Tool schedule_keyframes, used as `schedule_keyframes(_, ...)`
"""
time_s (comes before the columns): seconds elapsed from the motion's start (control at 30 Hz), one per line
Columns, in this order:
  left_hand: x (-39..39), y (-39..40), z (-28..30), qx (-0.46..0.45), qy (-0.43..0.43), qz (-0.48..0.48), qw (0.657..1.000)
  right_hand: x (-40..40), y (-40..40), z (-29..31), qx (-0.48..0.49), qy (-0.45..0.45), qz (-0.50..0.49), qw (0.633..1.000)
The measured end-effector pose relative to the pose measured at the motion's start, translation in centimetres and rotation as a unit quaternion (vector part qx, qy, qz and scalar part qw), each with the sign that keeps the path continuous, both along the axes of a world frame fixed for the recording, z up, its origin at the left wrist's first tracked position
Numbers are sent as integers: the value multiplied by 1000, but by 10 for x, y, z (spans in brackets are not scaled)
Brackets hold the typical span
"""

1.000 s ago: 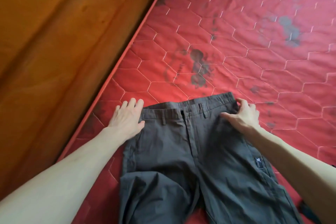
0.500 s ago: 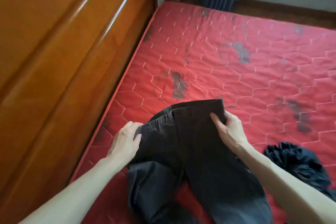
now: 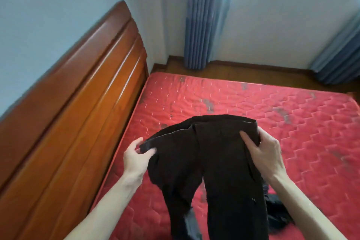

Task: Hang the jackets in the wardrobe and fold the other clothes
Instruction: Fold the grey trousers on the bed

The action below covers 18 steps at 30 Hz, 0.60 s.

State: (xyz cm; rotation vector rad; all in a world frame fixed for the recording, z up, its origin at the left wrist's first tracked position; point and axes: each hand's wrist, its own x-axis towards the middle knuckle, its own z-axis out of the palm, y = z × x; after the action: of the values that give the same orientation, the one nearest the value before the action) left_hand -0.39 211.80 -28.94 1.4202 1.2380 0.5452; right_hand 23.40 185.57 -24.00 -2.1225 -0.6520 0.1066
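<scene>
Lifting off the red mattress [image 3: 253, 122] since half a second ago, the dark trousers [image 3: 210, 158] now hang in the air by their waistband, where a second ago they lay flat and spread with both palms at the waist. The left hand [image 3: 136, 157] pinches the left end of the waistband between thumb and curled fingers; the right hand [image 3: 265, 154] grips the right end, thumb on the near face and fingers wrapped behind. The cloth looks dark brown, nearly black, matte and woven, with the two legs drooping toward the near edge. Beneath is a quilted hexagon-stitched surface with grey stains. Another dark garment [image 3: 276, 214] lies crumpled at the near right. A glossy wooden headboard [image 3: 74, 107] runs along the left, and pleated blue curtains [image 3: 202, 25] hang at the far wall.
</scene>
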Motion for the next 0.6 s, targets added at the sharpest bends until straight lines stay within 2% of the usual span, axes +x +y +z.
schedule_keyframes(0.1,24,-14,37,-11,-52,-69,996,9,-36,46,45,70,31,996)
schedule_keyframes(0.2,49,-22,85,19,-99,-157,982,23,-65,84,38,75,38,996)
schedule_keyframes(0.4,95,-17,199,120,-186,-283,933,61,-95,177,87,-29,-20,996)
schedule_keyframes(0.6,118,-13,299,215,-204,-306,905,93,-94,257,92,-106,-69,988)
